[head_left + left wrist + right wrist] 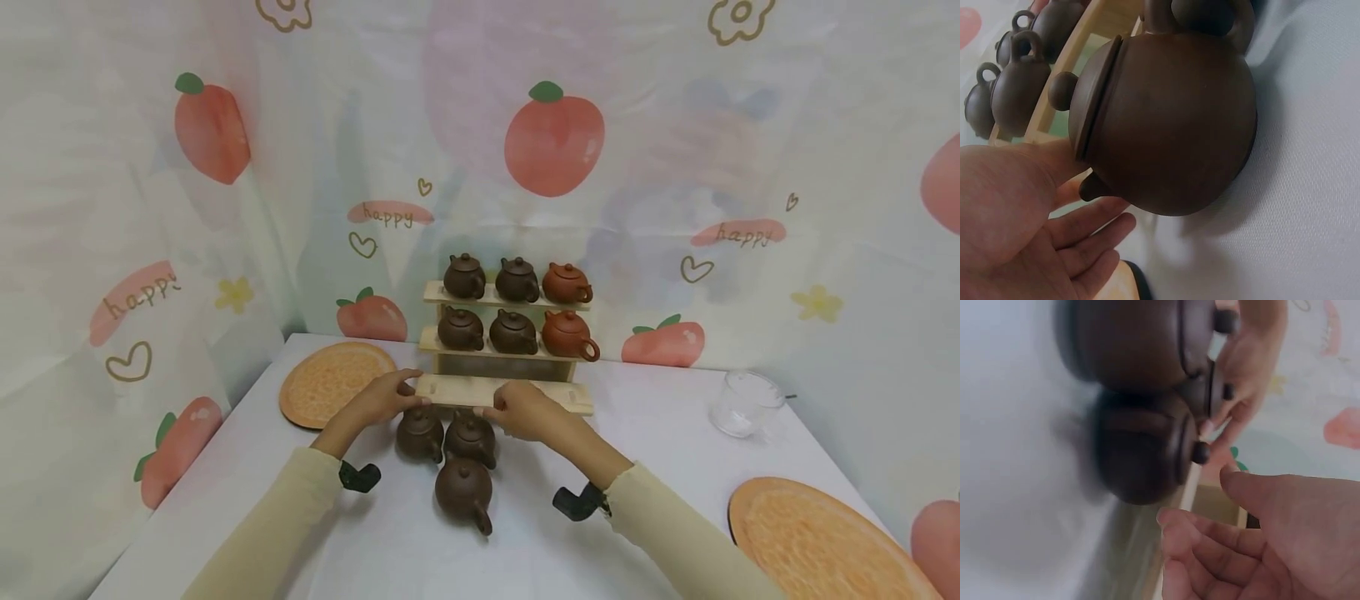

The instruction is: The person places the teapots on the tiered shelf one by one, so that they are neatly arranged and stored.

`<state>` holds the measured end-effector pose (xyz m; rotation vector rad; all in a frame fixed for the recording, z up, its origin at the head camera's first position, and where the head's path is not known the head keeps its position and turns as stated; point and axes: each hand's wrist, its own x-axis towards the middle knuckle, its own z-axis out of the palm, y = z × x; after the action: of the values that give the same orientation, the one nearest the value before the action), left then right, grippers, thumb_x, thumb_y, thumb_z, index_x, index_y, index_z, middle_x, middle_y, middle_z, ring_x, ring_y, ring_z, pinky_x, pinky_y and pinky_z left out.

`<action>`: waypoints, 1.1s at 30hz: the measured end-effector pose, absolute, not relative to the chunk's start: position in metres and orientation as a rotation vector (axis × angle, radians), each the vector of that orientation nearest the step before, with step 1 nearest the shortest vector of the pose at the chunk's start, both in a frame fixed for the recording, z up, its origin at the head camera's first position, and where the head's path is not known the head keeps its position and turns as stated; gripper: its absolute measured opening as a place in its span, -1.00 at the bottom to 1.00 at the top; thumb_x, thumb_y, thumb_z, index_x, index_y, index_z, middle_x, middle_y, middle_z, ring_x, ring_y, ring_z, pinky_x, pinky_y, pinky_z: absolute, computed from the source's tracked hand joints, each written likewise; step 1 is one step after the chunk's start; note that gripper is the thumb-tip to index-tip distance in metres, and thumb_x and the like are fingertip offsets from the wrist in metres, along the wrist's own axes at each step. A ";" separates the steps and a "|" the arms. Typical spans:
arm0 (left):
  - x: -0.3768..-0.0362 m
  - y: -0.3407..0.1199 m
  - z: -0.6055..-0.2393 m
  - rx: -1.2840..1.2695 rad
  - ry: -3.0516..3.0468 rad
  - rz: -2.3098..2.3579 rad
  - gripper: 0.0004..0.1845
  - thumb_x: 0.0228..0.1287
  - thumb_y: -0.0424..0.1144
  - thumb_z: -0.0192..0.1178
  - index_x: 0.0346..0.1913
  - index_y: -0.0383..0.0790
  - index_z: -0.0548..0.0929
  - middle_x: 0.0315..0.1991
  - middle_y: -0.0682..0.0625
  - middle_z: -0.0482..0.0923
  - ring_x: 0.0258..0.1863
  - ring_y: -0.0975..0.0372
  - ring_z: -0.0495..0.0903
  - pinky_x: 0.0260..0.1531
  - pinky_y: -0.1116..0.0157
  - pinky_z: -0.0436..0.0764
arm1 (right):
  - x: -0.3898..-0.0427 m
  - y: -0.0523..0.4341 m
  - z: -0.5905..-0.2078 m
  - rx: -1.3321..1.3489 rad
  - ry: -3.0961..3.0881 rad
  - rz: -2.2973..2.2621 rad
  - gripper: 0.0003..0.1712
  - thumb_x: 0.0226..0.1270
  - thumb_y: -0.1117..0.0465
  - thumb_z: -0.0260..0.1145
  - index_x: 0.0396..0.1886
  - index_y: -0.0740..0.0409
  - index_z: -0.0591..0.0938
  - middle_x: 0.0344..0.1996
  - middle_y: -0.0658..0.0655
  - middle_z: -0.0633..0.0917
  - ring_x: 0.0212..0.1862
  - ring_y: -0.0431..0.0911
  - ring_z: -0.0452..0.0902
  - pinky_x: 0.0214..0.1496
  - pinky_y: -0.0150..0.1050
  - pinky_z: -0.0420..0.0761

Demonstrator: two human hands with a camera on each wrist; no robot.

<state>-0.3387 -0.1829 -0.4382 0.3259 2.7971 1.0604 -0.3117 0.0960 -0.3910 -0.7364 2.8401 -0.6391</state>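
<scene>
A stepped wooden display rack (468, 390) carries small teapots on its upper tiers. At the left end of its bare bottom tier, my left hand (384, 398) pinches the board between thumb and index finger; the other fingers reach out straight in the left wrist view. My right hand (522, 410) hovers at the front edge of that tier, its fingers loosely bent and the thumb apart from them, with nothing between. Close in front stand a dark brown teapot (420, 435), a second dark teapot (470, 438) and a nearer dark teapot (464, 490), its handle toward me.
Dark teapots and two reddish ones, such as the upper reddish teapot (566, 284), stand on the rack. A round orange mat (330, 379) lies at the left, another orange mat (817, 542) at the right front. A clear glass cup (744, 406) stands back right.
</scene>
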 end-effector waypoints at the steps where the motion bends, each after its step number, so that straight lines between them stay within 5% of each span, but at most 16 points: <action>1: -0.339 -0.183 -0.438 0.323 2.796 1.058 -0.28 0.49 -0.04 0.35 0.55 -0.30 0.40 0.17 -0.34 0.69 0.22 -0.14 0.66 0.19 -0.09 0.62 | -0.308 0.098 -0.393 -0.729 2.815 -0.644 -0.50 0.54 -0.05 0.36 -0.54 0.19 0.70 -0.70 -0.03 0.61 -0.56 -0.17 0.51 -0.48 -0.32 0.43; 18: -0.338 -0.186 -0.439 0.344 2.793 1.061 -0.28 0.49 -0.04 0.34 0.54 -0.32 0.40 0.17 -0.36 0.69 0.21 -0.16 0.67 0.19 -0.10 0.62 | -0.281 0.108 -0.417 -0.859 2.691 -0.665 -0.59 0.50 -0.07 0.40 -0.45 0.13 0.77 -0.66 -0.08 0.63 -0.53 -0.19 0.52 -0.43 -0.24 0.52; 26: -0.338 -0.184 -0.438 0.335 2.788 1.067 -0.28 0.49 -0.03 0.34 0.54 -0.32 0.39 0.19 -0.36 0.68 0.23 -0.16 0.65 0.22 -0.11 0.60 | -0.279 0.113 -0.418 -0.890 2.754 -0.635 -0.74 0.50 0.16 0.38 -0.41 0.17 0.74 -0.59 -0.03 0.61 -0.47 -0.16 0.48 -0.38 -0.22 0.51; 33: -0.338 -0.182 -0.437 0.314 2.789 1.051 -0.27 0.49 -0.02 0.34 0.55 -0.30 0.39 0.20 -0.36 0.67 0.24 -0.16 0.65 0.21 -0.10 0.61 | -0.282 0.116 -0.427 -0.936 2.769 -0.582 -0.63 0.51 0.05 0.41 -0.49 0.13 0.63 -0.64 -0.07 0.49 -0.49 -0.18 0.39 -0.41 -0.26 0.41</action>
<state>-0.3381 -0.1824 -0.4372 0.3143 2.7894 1.0510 -0.2816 0.1162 -0.4273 -0.9364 2.7693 -0.5818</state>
